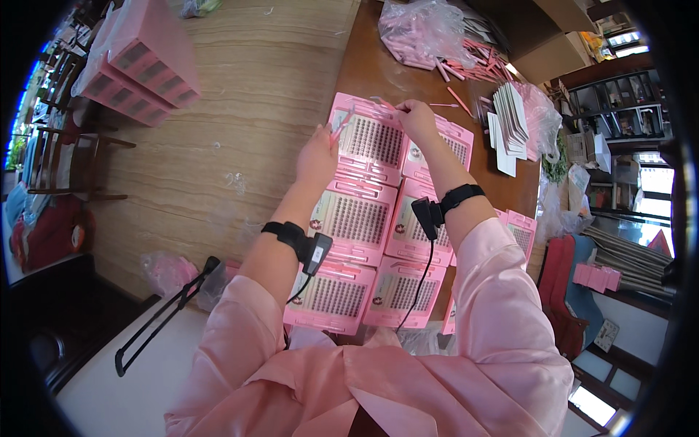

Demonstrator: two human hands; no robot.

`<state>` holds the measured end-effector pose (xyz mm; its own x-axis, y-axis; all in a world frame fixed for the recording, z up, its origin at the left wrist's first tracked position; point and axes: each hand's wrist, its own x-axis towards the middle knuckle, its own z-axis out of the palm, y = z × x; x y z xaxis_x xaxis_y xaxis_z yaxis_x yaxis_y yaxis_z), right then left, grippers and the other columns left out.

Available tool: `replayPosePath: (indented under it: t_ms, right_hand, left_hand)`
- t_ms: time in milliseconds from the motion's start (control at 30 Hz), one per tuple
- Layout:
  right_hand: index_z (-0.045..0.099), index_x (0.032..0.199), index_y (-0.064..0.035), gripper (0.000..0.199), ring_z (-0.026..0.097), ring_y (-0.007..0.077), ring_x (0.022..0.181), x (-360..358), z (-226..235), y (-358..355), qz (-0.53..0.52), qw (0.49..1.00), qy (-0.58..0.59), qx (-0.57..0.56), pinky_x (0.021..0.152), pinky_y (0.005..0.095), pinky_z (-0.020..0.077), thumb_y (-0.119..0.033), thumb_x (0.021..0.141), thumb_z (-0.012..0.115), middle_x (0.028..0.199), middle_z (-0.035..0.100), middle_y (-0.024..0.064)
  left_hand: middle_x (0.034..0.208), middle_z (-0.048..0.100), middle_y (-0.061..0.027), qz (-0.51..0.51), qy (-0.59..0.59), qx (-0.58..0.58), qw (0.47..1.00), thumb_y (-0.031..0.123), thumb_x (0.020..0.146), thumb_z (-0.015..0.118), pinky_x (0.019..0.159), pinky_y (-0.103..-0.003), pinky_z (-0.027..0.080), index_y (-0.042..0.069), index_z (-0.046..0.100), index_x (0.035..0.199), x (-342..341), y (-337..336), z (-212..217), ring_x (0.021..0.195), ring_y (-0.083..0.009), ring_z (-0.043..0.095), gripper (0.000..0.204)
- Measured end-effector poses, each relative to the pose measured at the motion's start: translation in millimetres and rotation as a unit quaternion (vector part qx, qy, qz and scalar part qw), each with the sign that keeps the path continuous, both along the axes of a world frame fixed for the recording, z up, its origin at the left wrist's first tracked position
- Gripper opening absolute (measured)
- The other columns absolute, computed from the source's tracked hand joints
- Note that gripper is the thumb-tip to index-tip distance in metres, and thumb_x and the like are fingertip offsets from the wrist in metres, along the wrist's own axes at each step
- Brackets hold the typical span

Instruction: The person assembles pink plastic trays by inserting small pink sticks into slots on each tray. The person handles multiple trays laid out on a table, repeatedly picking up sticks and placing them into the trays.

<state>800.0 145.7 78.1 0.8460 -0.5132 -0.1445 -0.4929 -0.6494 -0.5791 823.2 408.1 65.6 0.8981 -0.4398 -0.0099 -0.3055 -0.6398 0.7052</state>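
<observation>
My left hand is closed round pink tweezers, held tilted over the left edge of the far-left pink lash case. The fingers of my right hand pinch a slim pink tool with a greyish tip, above that case's far edge; its exact kind is too small to tell. Several open pink cases lie in rows beneath my arms, each with a pale card of small dark lash clusters. My right forearm partly hides the cases on the right.
Pink tubes in a clear bag and loose pink sticks lie at the far right. White cards are stacked near the table's right side. Pink boxes stand stacked at the far left. A black-framed stand is near left.
</observation>
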Motion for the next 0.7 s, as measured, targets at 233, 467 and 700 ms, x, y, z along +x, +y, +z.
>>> replayPosePath:
  t_ms: [233, 467, 700]
  right_hand:
    - [0.079, 0.085, -0.0094, 0.012, 0.071, 0.0233, 0.075, 36, -8, 15, 0.023, 0.998, -0.019, 0.047, 0.074, 0.0359, 0.0553, -0.018, 0.077, 0.078, 0.079, 0.073, 0.011]
    - [0.08, 0.083, -0.013, 0.011, 0.071, 0.02, 0.074, 49, -10, 15, -0.027, 0.997, 0.038, 0.053, 0.073, 0.0346, 0.056, -0.019, 0.074, 0.079, 0.079, 0.074, 0.0083]
    - [0.08, 0.083, -0.0136, 0.016, 0.073, 0.0226, 0.082, 61, -20, 2, -0.032, 0.99, 0.131, 0.038, 0.077, 0.0342, 0.0566, -0.026, 0.072, 0.08, 0.086, 0.076, 0.0068]
  left_hand:
    - [0.142, 0.05, -0.0247, -0.031, -0.017, 0.045, 0.998, 0.012, 0.093, 0.058, 0.104, -0.045, 0.047, -0.005, 0.052, 0.126, -12, -7, -12, 0.131, -0.0377, 0.051, 0.038]
    - [0.146, 0.047, -0.0237, -0.041, -0.039, 0.029, 0.998, 0.006, 0.09, 0.06, 0.107, -0.043, 0.045, -0.003, 0.054, 0.113, -13, -7, -16, 0.136, -0.0364, 0.046, 0.025]
    - [0.144, 0.049, -0.0248, -0.046, -0.059, 0.022, 0.997, 0.006, 0.09, 0.06, 0.106, -0.044, 0.046, -0.003, 0.053, 0.115, -14, -5, -20, 0.134, -0.0375, 0.048, 0.028]
